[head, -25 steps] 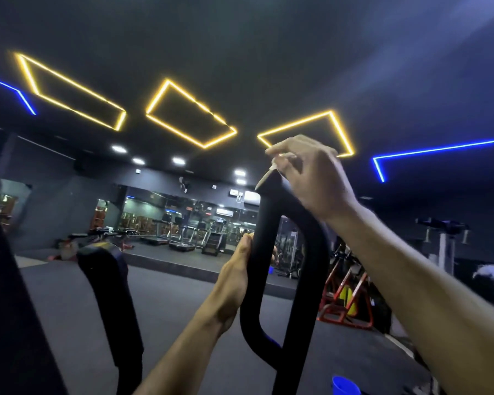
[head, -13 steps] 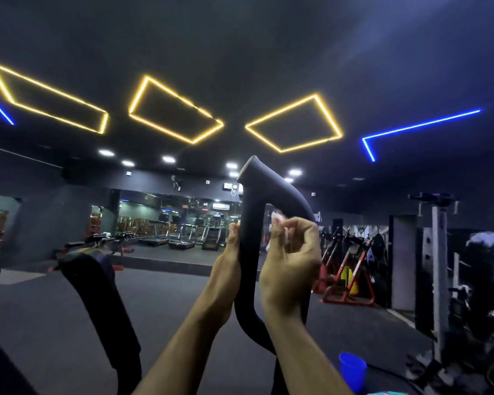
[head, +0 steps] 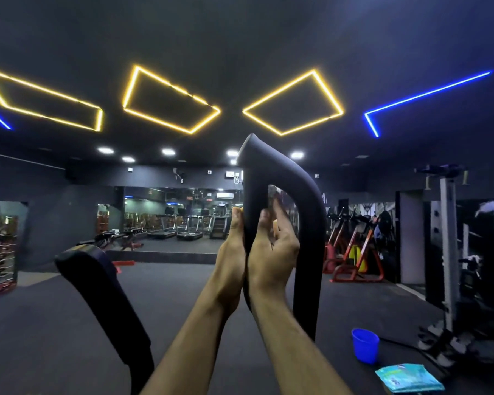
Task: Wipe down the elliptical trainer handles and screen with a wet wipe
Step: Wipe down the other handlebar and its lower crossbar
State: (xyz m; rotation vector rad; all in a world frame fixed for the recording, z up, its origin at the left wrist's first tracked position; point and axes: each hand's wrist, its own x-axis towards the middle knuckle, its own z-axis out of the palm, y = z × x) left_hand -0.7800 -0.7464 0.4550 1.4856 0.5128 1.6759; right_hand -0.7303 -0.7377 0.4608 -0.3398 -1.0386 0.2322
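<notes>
Right hand [head: 271, 246] slid lower on looped handle [head: 305, 201], pinching half-hidden wipe [head: 273, 192], left hand [head: 233, 246] gripping, fingers hidden.

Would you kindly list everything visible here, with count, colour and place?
Loop handle: one, black, centre, upright.
Second handle: one, black, lower left, tilted.
Wet wipe: one, pale, inside the loop, at the right fingertips.
Bucket: one, blue, floor, lower right.
Wipe packet: one, teal, bottom right.
Ceiling light frames: three, yellow, overhead.
Light strips: two, blue, ceiling edges.
Treadmills: several, dark, far background.
Orange-framed machines: several, right of the loop.
Left hand: holds the loop's left bar.
Right hand: pinches the wipe.
</notes>
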